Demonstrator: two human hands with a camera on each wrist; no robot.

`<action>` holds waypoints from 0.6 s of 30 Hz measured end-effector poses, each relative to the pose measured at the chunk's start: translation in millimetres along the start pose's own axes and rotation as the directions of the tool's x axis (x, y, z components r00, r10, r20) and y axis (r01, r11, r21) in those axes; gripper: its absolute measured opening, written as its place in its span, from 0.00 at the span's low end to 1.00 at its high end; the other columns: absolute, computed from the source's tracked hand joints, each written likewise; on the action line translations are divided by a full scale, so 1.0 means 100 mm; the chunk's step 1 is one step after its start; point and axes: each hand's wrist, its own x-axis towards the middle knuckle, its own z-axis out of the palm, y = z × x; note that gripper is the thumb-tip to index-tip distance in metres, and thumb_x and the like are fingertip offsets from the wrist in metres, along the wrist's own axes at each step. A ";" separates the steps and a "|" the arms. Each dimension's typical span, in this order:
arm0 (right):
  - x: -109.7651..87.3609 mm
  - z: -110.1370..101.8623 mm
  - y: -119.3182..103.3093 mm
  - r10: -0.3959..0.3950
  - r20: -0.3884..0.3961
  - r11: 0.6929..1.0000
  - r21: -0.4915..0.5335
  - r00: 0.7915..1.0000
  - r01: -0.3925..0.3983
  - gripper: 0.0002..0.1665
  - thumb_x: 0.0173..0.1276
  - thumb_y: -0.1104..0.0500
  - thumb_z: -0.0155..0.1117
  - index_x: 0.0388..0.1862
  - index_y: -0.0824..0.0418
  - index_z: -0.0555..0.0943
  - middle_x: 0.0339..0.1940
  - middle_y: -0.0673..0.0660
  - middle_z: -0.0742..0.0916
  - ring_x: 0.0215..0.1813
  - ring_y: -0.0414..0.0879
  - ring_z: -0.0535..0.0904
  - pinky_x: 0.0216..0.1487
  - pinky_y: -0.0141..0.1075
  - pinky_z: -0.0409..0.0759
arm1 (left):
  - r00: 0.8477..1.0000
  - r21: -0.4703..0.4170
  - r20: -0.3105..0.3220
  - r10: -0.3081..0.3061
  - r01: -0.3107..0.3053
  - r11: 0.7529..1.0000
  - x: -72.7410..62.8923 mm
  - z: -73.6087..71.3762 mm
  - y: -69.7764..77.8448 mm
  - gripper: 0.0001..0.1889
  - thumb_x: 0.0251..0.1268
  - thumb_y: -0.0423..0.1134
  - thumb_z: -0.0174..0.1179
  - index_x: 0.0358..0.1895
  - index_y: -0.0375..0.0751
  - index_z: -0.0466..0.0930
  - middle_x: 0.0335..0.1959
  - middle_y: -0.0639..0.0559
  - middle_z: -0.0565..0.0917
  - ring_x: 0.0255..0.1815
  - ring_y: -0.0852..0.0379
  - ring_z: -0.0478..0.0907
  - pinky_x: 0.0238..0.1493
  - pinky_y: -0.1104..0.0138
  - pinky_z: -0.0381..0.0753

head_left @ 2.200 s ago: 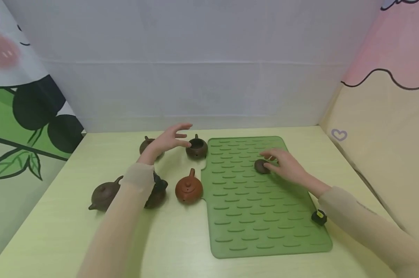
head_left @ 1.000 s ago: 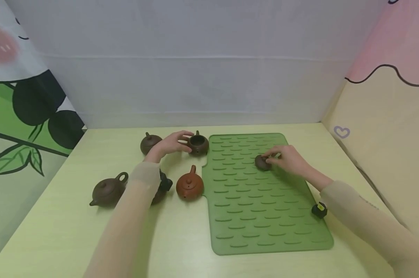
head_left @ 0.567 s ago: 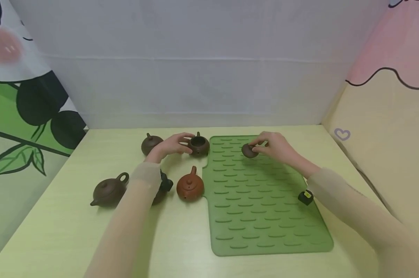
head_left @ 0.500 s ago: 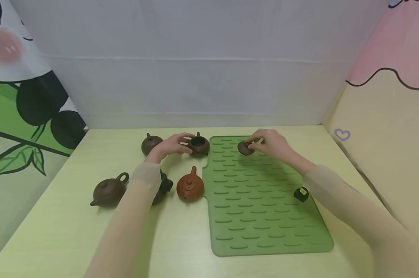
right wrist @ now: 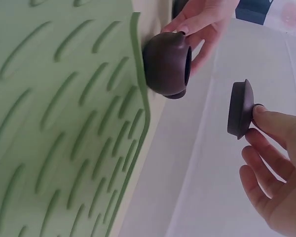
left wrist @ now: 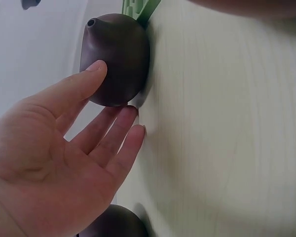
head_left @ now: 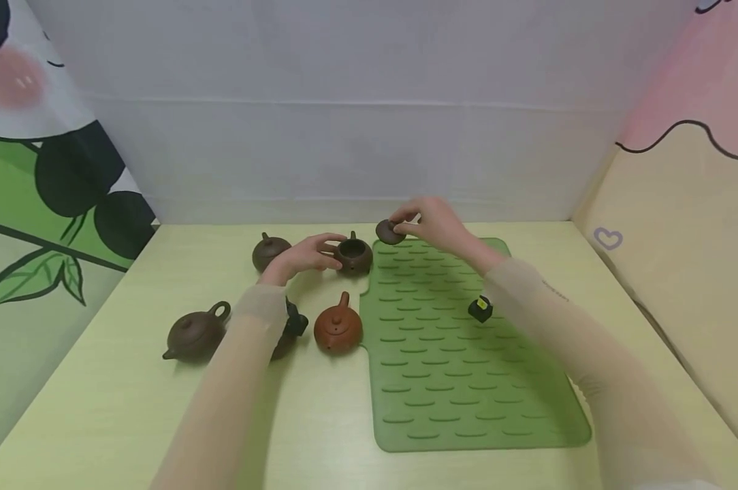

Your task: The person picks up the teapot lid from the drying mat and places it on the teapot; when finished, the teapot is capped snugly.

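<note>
Between its thumb and index finger my right hand point(head_left: 435, 223) pinches the knob of a dark brown teapot lid point(head_left: 389, 233), raised over the mat's back left corner. In the right wrist view the lid point(right wrist: 240, 109) is seen edge-on, its underside facing the lidless pot. That dark brown teapot point(head_left: 357, 261) stands upright on the table beside the mat, its mouth uncovered. My left hand point(head_left: 304, 256) holds it from the left. In the left wrist view the thumb lies against the teapot point(left wrist: 122, 54) below its spout, with fingertips at the far side.
A green ridged mat point(head_left: 455, 408) covers the right part of the table. An orange-brown teapot point(head_left: 338, 331) stands in front of the lidless one. Dark lidded teapots point(head_left: 194, 337) stand left and behind the left hand point(head_left: 269, 252). Another is mostly hidden by the left forearm point(head_left: 283, 348).
My right hand has picked the lid up off the mat and carried it left and back, close to the lidless teapot. My left hand has settled against that teapot.
</note>
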 end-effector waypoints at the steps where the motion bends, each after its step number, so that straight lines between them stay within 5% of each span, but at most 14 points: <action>1: 0.03 0.01 -0.02 0.000 0.000 1.000 -0.002 1.000 0.000 0.14 0.67 0.55 0.69 0.50 0.56 0.87 0.47 0.55 0.90 0.48 0.47 0.83 0.51 0.41 0.82 | 1.000 -0.001 0.001 -0.001 0.001 1.000 0.00 0.00 0.01 0.35 0.68 0.32 0.59 0.77 0.44 0.56 0.75 0.32 0.63 0.74 0.36 0.65 0.70 0.41 0.68; 18: 0.32 0.32 -0.12 -0.033 -0.096 0.999 -0.007 0.995 0.032 0.16 0.68 0.52 0.68 0.51 0.56 0.87 0.48 0.55 0.89 0.49 0.48 0.83 0.51 0.39 0.83 | 1.000 -0.020 0.017 0.013 -0.013 1.000 -0.06 0.00 0.04 0.35 0.68 0.37 0.60 0.76 0.47 0.58 0.75 0.34 0.63 0.76 0.37 0.62 0.71 0.42 0.68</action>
